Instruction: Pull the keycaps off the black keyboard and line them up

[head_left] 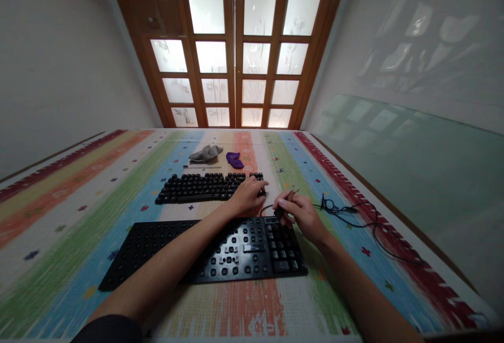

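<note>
A black keyboard base [252, 267] lies across the cloth before me. Bare key posts show over most of it, while keycaps [280, 253] sit on its number pad at the right end. Behind it, loose black keycaps [197, 188] are laid out in rows. My left hand [247, 195] reaches over the right end of these rows, fingers spread and touching or just above the caps; its fingertips partly hide them. Above the number pad's top edge, my right hand [301, 211] is closed around a small dark tool [279, 212] with a thin brownish end; its exact kind is unclear.
A crumpled grey cloth [207, 154] and a purple cloth [235, 160] lie beyond the keycap rows. The keyboard's black cable [354, 210] runs loosely to the right. A striped tablecloth [129, 196] covers the table, between two walls, with wooden glazed doors [236, 75] at the far end.
</note>
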`<action>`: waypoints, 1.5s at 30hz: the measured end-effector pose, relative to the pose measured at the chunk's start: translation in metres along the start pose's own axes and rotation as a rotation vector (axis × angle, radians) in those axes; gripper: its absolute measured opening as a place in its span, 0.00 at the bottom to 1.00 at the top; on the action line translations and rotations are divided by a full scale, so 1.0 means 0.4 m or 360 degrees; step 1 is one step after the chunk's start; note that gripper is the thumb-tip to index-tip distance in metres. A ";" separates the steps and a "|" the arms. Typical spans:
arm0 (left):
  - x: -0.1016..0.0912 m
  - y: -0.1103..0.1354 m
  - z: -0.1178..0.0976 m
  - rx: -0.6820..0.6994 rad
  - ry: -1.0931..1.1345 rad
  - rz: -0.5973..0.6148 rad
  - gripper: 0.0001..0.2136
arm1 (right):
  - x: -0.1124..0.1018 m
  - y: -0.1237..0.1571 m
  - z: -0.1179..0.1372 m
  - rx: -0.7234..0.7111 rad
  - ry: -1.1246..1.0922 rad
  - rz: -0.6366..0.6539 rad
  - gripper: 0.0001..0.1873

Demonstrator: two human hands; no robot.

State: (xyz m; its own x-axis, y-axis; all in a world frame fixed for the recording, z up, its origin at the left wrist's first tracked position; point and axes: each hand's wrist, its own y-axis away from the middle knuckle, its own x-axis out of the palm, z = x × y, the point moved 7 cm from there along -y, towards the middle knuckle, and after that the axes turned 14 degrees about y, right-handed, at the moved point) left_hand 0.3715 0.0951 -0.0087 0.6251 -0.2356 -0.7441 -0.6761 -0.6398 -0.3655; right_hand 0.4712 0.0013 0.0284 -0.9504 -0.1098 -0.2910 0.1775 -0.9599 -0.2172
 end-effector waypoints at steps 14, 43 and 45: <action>0.016 -0.014 0.016 -0.0125 -0.0122 0.0003 0.18 | 0.002 0.001 -0.010 0.0034 0.0030 0.0015 0.21; -0.028 0.266 -0.124 0.0134 -0.0038 0.0184 0.24 | -0.050 -0.001 -0.084 0.0235 -0.0199 -0.0294 0.20; -0.024 0.286 -0.130 0.0124 -0.0008 0.0201 0.34 | -0.053 -0.004 -0.085 0.0253 -0.0233 -0.0341 0.20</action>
State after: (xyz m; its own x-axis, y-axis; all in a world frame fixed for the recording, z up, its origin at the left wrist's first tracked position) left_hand 0.3085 -0.0137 -0.0141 0.5313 -0.3067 -0.7897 -0.7776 -0.5465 -0.3110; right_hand 0.4999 0.0139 0.0033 -0.9906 0.0748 -0.1145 -0.0626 -0.9923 -0.1071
